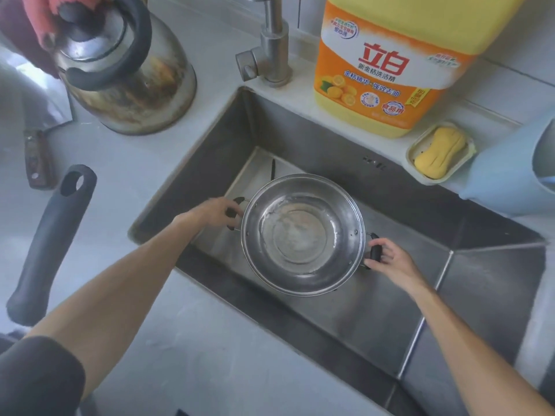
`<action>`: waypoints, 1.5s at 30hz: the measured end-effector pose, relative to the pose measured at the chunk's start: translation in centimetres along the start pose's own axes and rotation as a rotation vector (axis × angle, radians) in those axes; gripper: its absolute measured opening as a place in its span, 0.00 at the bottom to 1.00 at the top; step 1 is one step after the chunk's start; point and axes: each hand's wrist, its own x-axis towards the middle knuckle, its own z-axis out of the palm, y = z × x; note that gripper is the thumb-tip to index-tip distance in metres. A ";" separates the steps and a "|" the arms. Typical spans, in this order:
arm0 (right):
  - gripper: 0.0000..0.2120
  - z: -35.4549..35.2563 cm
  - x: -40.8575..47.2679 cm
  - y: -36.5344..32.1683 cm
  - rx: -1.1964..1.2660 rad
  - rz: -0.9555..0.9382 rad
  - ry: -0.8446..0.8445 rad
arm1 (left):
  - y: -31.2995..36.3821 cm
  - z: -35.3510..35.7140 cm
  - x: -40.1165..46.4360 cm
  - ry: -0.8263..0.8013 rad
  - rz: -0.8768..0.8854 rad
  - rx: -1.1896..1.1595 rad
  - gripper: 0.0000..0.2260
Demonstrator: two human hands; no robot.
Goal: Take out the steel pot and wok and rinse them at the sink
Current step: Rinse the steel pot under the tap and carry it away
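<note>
Inside the sink (486, 298), the steel pot (303, 235) sits upright, well clear of every wall. The left hand (216, 211) grips its left handle; the right hand (390, 259) curls its fingers (380, 244) round the right one.

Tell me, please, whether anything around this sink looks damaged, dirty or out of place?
The kettle left of the faucet is heavily scorched, with brown-black stains down its side. A cleaver lies loose on the counter nearby. The steel pot looks intact.

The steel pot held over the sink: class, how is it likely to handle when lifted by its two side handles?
The steel pot is probably rigid and fairly light, since it looks thin-walled and empty. Its shiny inside may be wet, so likely slippery. With left hand and right hand on opposite handles, it should stay level.
</note>
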 end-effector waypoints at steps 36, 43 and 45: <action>0.09 -15.9 -26.6 -15.9 -0.346 -0.947 0.771 | 12.1 -10.1 -25.4 1.053 0.824 0.045 0.10; 0.22 -14.9 -32.5 -13.9 0.019 -0.475 0.399 | 13.8 -10.2 -28.2 0.610 0.709 -0.178 0.19; 0.19 -13.9 -34.6 -12.5 0.077 -0.396 0.447 | 15.0 -9.9 -28.2 0.516 0.760 -0.242 0.17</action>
